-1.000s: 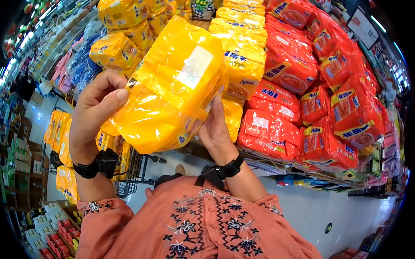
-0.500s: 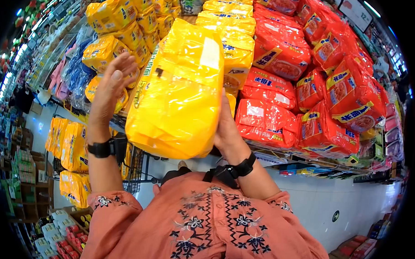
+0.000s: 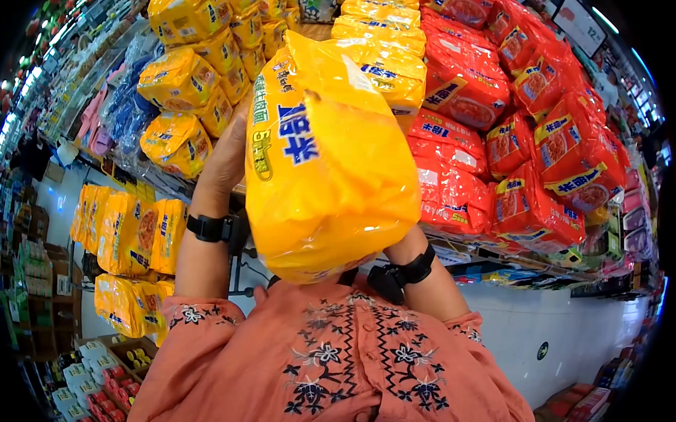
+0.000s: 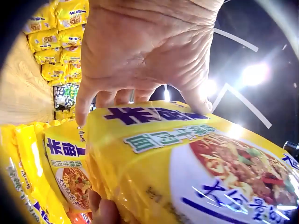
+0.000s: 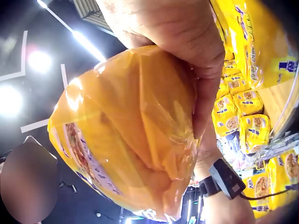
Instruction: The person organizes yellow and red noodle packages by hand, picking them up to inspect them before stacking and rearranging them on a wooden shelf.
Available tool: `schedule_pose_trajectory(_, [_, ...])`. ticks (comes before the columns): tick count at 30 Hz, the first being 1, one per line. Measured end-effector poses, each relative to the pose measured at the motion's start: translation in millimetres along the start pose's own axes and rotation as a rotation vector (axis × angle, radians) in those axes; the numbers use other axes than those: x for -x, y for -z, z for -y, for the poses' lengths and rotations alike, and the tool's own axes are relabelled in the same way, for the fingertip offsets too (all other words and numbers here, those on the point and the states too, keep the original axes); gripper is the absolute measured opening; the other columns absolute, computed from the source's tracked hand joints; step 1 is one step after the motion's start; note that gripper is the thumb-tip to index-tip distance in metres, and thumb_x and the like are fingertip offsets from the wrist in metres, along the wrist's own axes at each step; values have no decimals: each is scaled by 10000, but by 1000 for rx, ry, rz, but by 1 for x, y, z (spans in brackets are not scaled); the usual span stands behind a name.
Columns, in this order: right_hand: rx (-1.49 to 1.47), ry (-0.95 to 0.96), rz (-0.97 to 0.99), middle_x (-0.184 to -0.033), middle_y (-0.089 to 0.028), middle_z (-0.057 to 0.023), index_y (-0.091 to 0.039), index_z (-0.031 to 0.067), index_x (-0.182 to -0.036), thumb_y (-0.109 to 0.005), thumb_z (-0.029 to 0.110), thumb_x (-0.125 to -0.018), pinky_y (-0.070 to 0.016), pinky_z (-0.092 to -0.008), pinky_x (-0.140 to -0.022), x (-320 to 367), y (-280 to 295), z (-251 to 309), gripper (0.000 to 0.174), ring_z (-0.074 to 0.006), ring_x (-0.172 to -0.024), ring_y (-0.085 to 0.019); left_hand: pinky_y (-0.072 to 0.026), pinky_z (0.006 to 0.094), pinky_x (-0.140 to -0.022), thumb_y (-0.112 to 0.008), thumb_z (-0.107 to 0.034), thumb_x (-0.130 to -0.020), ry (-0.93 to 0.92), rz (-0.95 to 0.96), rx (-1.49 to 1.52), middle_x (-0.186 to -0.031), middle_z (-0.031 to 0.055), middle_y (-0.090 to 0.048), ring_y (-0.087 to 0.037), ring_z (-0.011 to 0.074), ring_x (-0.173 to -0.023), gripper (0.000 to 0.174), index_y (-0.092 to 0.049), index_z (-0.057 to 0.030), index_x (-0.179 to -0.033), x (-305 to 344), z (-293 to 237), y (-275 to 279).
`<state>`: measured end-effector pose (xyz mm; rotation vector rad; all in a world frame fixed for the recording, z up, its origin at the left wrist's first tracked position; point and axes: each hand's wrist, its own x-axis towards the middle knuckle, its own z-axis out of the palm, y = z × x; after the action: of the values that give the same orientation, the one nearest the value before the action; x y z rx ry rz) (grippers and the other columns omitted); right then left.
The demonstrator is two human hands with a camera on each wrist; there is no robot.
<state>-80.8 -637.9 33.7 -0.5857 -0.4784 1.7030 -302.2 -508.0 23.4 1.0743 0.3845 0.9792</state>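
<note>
A yellow multipack of instant noodles (image 3: 331, 181) is held up before the chest, its printed side turned left and its end toward the head camera. At its left side, my left hand (image 3: 227, 147) grips the edge, its fingertips partly hidden behind the wrapper. The left wrist view shows that palm (image 4: 154, 51) over the pack's printed face, with a bowl picture on it. My right hand (image 5: 182, 32) grips the opposite side, fingers bent along the crinkled wrapper. In the head view the pack covers most of the right hand.
Yellow noodle packs (image 3: 182, 79) are stacked behind on the left, red packs (image 3: 462, 74) on the right. More yellow packs (image 3: 129, 233) lie in a cart low on the left. A price sign (image 3: 579, 26) stands at the back right. Blurred, someone's head (image 5: 29, 182) shows in the right wrist view.
The pack has turned, bringing its printed side into view, and moved right and nearer. My left hand let go of it, hovered apart, then came back onto its left side. The right hand kept holding.
</note>
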Motion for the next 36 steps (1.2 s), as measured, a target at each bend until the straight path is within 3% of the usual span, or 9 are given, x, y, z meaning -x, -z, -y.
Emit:
schedule_pose_trajectory(4, [-9,-51,25,-1400,-579,-140,-482,66,-1437,-414,478,-1067,-512,-397,-1039,-9,2,-16,558,-256,-1227,-605,-452,369,-1089,-530,-606,-977,20,2,51,-1451,116,-540,-541,221,-1309,794,-403,-13,-1491,5,-1,17])
schedule_pose_trajectory(12, [-80,-237,117,-1352,-615,-159,-531,53,-1391,-426,441,-1069,-520,-407,-1027,-42,4,-57,515,-268,-1188,-630,-486,432,-1072,-511,-685,-942,66,-131,178,-1461,150,-530,-557,283,-1300,860,-394,-38,-1497,32,-5,49])
schedule_pose_trajectory(18, [-362,-374,409,-1331,-632,-167,-553,44,-1369,-430,421,-1072,-526,-414,-1021,-85,8,-94,495,-273,-1168,-645,-484,440,-1074,-463,-624,-1001,99,-189,504,-1475,147,-519,-546,300,-1310,756,-386,-74,-1514,49,10,117])
schedule_pose_trajectory(20, [-523,-410,558,-1351,-621,-158,-538,44,-1383,-423,426,-1074,-526,-417,-1025,-99,8,-105,505,-270,-1178,-642,-497,437,-1060,-445,-537,-1042,-41,-127,522,-1477,139,-522,-553,303,-1303,658,-389,-86,-1519,65,27,139])
schedule_pose_trajectory(27, [286,-358,146,-1386,-599,-109,-487,59,-1436,-439,460,-1068,-545,-348,-990,-112,-21,-99,546,-194,-1189,-636,-541,418,-1011,-443,-516,-1049,36,-120,757,-1450,138,-554,-596,274,-1261,627,-422,-85,-1504,74,21,146])
schedule_pose_trajectory(30, [537,-398,22,-1312,-640,-91,-516,51,-1419,-446,486,-1060,-571,-305,-872,-120,-22,-95,567,-165,-1089,-663,-558,405,-988,-436,-510,-1053,59,-294,650,-1441,140,-562,-616,264,-1235,610,-434,-87,-1492,70,31,148])
schedule_pose_trajectory(31, [753,-364,-4,-1181,-676,-71,-583,45,-1337,-434,517,-1057,-552,-256,-736,-125,-17,-92,569,-128,-963,-660,-562,393,-984,-434,-492,-1059,49,-224,748,-1431,132,-572,-628,258,-1218,583,-449,-88,-1480,74,29,144])
schedule_pose_trajectory(33, [1079,-194,101,-1118,-681,-61,-614,40,-1273,-413,534,-1060,-534,-258,-702,-124,-10,-77,574,-124,-917,-644,-561,396,-986,-432,-485,-1062,81,-304,682,-1431,126,-573,-624,254,-1225,579,-443,-89,-1484,81,27,133])
schedule_pose_trajectory(36, [1023,-55,-2,-1078,-673,-58,-633,34,-1187,-380,560,-1063,-517,-281,-761,-115,-39,-63,597,-133,-904,-626,-546,421,-1007,-423,-519,-1056,106,-376,629,-1426,122,-577,-613,264,-1242,602,-446,-90,-1478,75,33,148])
